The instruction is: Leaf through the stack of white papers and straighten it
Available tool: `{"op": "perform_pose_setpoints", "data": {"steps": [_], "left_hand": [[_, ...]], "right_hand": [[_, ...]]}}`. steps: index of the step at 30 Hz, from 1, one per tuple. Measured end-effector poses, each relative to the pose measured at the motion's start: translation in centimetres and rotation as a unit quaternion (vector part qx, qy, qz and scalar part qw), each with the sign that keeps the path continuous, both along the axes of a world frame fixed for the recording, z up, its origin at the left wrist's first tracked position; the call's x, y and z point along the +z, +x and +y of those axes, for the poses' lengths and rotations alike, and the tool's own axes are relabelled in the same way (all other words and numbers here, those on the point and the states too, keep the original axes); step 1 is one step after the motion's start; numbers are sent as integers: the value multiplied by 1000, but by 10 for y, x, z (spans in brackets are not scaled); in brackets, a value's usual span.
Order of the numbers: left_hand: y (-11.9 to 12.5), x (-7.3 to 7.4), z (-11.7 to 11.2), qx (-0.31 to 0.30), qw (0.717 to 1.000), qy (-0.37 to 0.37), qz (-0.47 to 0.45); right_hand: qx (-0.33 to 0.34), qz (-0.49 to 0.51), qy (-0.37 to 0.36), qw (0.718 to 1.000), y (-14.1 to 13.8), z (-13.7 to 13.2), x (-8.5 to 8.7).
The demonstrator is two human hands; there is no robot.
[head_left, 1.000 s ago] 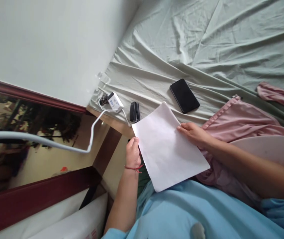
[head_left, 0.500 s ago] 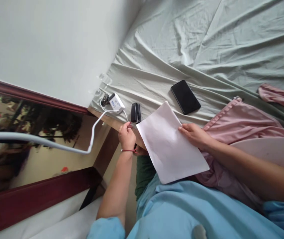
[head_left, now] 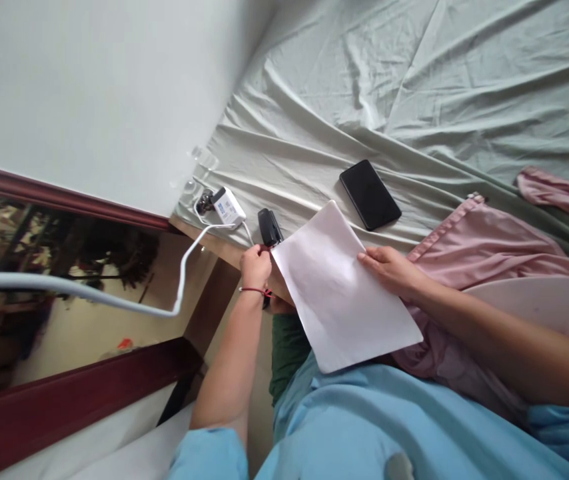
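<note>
My right hand (head_left: 390, 270) pinches the right edge of a white sheet of paper (head_left: 339, 293), held over my lap. A black stapler (head_left: 267, 229) lies at the edge of the green bed sheet (head_left: 414, 87), just left of the paper's top corner. My left hand (head_left: 256, 265), with a red string at the wrist, has its fingers closed on the stapler's near end. A black phone (head_left: 369, 193) lies face up on the sheet beyond the paper.
A white charger (head_left: 227, 205) with a white cable (head_left: 180, 283) sits at the mattress corner next to the pale wall (head_left: 89, 87). Pink cloth (head_left: 479, 240) lies under my right forearm. A dark red wooden frame (head_left: 89, 387) runs at lower left.
My left hand let go of the paper's left edge, reached up to the stapler and closed on its near end. The stapler has tilted slightly. My right hand kept hold of the paper.
</note>
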State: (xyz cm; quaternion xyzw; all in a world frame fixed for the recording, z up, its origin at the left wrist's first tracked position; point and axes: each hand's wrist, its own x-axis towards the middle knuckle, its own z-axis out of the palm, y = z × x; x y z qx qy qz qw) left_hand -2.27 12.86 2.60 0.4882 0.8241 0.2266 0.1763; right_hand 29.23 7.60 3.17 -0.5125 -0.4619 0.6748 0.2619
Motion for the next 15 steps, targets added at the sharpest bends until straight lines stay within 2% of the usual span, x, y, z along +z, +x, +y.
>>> {"op": "perform_pose_setpoints", "data": {"steps": [6,9,11,13,15], "left_hand": [[-9,-7,0,4,998,11,-58],[-7,-4,-4,-9,999,35,-17],[-3,1,-9,-51,992,104,55],[1,6,-14,-127,967,186,122],[3,8,-19,-197,939,226,166]], "right_hand": [[-1,21,-9,1000,0,4,-3],[-8,24,0,1000,-2,5,-4],[-6,21,3,1000,-2,6,-3],[0,9,6,1000,-3,5,-2],[6,-5,11,1000,-3,5,-1]]}}
